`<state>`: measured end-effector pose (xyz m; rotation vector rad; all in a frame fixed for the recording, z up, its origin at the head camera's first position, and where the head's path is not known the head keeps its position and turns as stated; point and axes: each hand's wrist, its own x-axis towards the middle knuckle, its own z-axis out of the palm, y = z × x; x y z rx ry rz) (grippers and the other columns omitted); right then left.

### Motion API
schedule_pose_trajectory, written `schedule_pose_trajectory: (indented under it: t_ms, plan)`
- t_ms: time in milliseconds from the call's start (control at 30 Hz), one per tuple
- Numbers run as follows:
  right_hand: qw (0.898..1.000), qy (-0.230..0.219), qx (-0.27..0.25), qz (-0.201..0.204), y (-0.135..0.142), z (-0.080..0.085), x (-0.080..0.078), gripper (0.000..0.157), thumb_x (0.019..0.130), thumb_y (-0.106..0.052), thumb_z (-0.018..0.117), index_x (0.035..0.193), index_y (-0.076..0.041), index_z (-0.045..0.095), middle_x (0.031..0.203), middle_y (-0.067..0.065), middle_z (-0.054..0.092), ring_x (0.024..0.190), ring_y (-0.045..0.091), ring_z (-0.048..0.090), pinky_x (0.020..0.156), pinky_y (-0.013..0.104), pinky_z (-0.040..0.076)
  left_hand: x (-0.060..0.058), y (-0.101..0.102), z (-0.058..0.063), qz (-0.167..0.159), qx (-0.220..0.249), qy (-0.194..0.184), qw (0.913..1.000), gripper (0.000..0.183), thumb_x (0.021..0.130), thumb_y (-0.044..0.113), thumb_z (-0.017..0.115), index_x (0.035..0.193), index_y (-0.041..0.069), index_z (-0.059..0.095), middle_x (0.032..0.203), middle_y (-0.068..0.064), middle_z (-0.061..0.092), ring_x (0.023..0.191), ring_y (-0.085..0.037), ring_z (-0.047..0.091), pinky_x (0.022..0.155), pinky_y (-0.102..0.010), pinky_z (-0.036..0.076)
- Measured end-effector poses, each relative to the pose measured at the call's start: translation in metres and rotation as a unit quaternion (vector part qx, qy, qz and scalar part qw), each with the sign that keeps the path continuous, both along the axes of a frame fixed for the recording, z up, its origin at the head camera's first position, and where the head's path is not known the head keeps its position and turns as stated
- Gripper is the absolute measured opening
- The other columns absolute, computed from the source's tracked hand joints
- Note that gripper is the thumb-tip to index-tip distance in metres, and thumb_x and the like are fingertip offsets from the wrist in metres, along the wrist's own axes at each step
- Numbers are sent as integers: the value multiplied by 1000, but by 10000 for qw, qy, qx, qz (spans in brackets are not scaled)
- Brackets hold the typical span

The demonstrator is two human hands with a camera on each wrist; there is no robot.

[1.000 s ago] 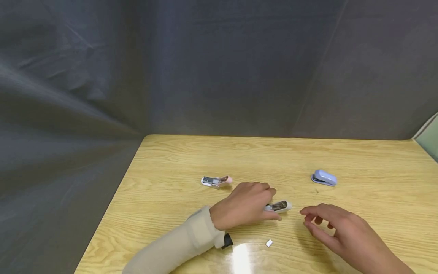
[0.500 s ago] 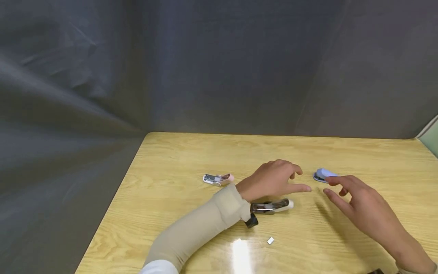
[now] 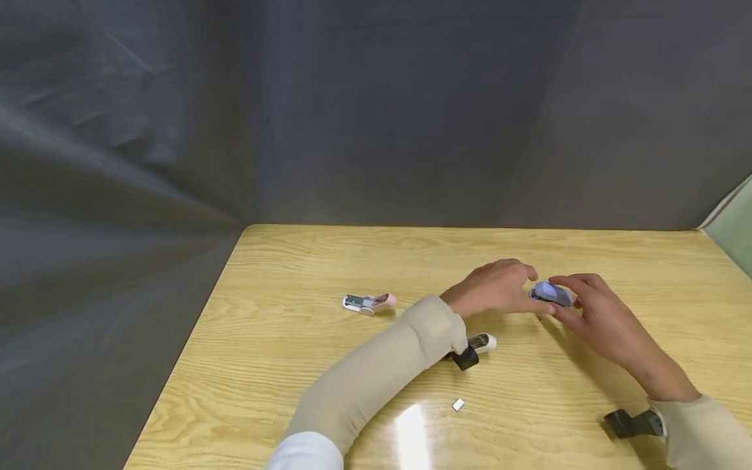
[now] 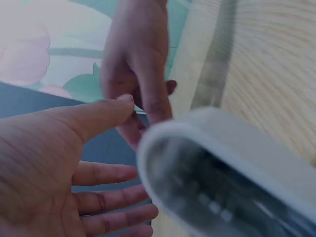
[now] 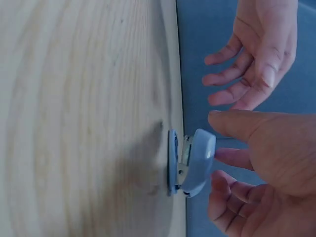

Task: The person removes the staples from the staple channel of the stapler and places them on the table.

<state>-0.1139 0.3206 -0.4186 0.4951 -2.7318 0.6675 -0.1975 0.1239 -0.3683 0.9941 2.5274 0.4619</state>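
Note:
A small light-blue stapler (image 3: 552, 294) rests on the table in the head view. My right hand (image 3: 602, 320) is at its right end, index finger by the top and thumb along the near side. In the right wrist view the fingers are around the stapler (image 5: 197, 163) without a clear pinch. My left hand (image 3: 496, 287) reaches to the stapler's left end, thumb and fingers apart; its palm and loose fingers show in the left wrist view. Beneath my left wrist lies a white opened stapler (image 3: 484, 342), partly hidden by the sleeve and wrist camera. It looms blurred in the left wrist view.
A pink and white opened stapler (image 3: 369, 303) lies left of my left arm. Near the front is a small whitish block (image 3: 458, 405). The wooden table (image 3: 282, 365) ends at a dark curtain (image 3: 376, 117) behind and to the left.
My left hand has moved from the white stapler rightward and away from me to the blue stapler. My right hand has also moved forward to it.

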Motion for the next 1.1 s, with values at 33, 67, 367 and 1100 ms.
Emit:
schedule_pose_trajectory:
  t_ms: [33,67,367,1100]
  plan:
    - [10000,-41,3,-14,0,-1,-2,42,92,-3,77,128,11,60,117,30,53,84,33,56,58,30,47,-3,2,-1,7,82,-110,9999,64,92,62,69,144,27,59,121,17,63,98,1,56,77,-19,45]
    - [10000,-90,1,-37,0,-3,-4,43,91,-3,78,127,12,60,117,30,53,84,32,55,59,30,46,-5,4,-1,17,173,-208,9996,59,93,58,70,141,26,61,112,15,66,89,0,56,72,-19,44]
    - [10000,7,-73,35,3,-11,-17,40,84,5,81,119,14,64,105,27,58,81,28,51,59,30,45,-9,23,-10,348,-102,-194,9992,36,98,49,69,129,32,68,93,14,60,73,-6,51,60,-23,39]
    - [9981,-557,65,250,4,-6,-28,23,84,3,83,105,4,74,95,10,68,84,23,63,69,38,52,-14,33,-33,556,5,-133,9984,23,92,36,79,79,21,66,73,8,56,63,-8,44,56,-23,36]
